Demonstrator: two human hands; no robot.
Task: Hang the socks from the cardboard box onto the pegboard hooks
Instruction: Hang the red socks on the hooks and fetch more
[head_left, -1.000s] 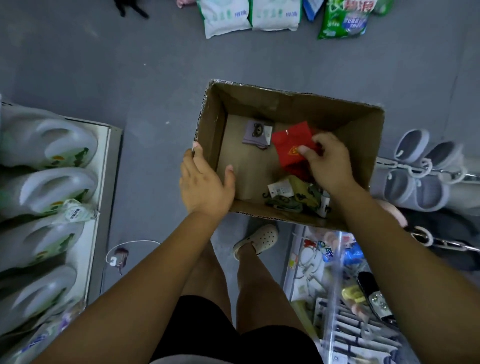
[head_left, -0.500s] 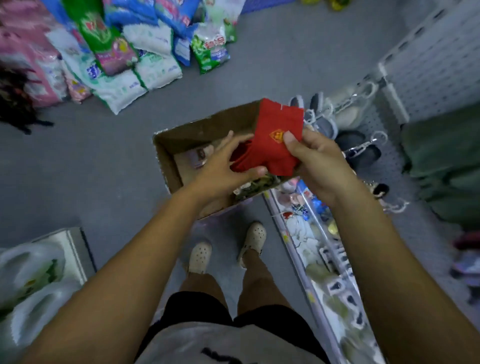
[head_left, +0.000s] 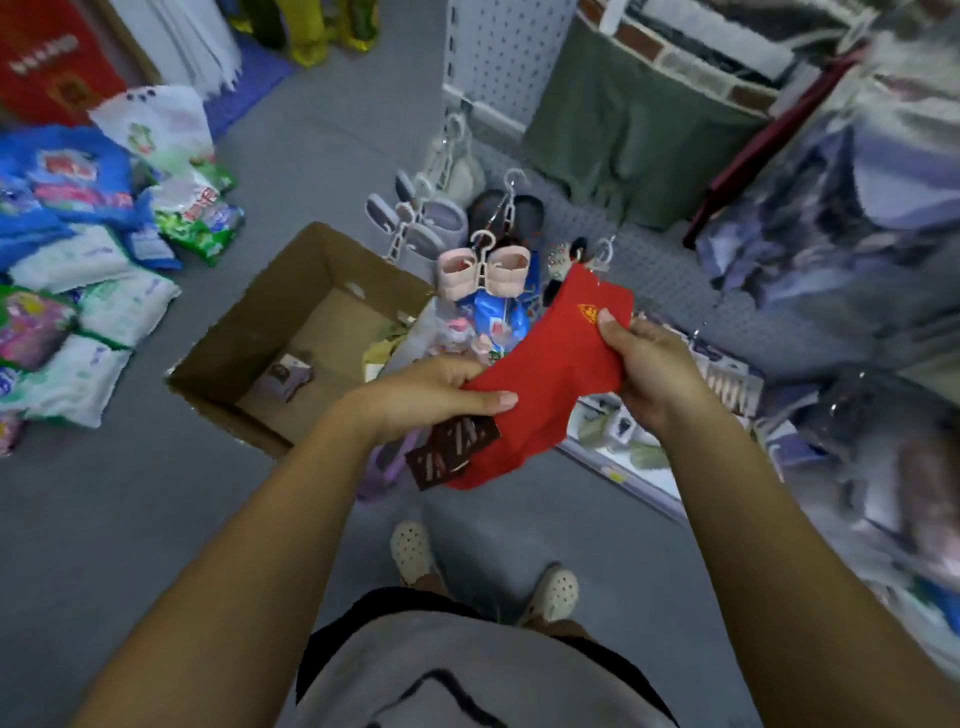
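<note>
Red sock (head_left: 550, 379) was out of the cardboard box (head_left: 249, 332), which sat at its 9 o'clock. Risk: the pegboard (head_left: 519, 52) at 12 o'clock looked crowded, so the sock could snag the hung slippers (head_left: 483, 270) or miss a hook. Left hand (head_left: 431, 395) gripped the toe end above the label card (head_left: 452, 452). Right hand (head_left: 649, 364) pinched the cuff, thumb on top. Both elbows were bent.

The red sock (head_left: 550, 384), with a yellow emblem near its top and a dark card label (head_left: 451, 448) at its lower end, slants in the air right of the open cardboard box (head_left: 244, 332), where what may be another pair (head_left: 289, 372) lies, below the pegboard (head_left: 498, 57).
</note>
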